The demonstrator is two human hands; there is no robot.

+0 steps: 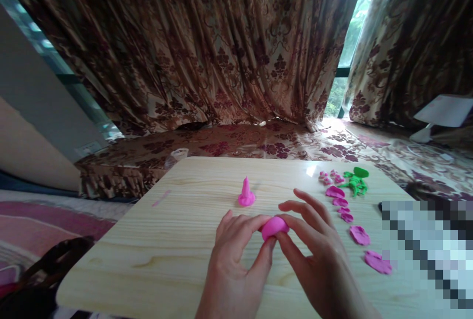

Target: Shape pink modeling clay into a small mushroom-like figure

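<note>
Between my two hands is a piece of pink modelling clay (275,228), rounded and smooth on top. My left hand (236,255) pinches its left side between thumb and forefinger. On the other side, the thumb and forefinger of my right hand (314,245) grip it, while the remaining right fingers are raised and spread. Just beyond stands a pink clay cone (246,192) with a frilled, wider base, upright on the table and apart from my hands.
Flat pink clay petals (359,235) run along the table's (148,255) right side, near green clay pieces (356,183) and small pink clusters (325,177). A pixelated area (428,255) covers the right edge. Behind are a cloth-covered ledge (229,141), a lamp (443,111) and curtains (221,43).
</note>
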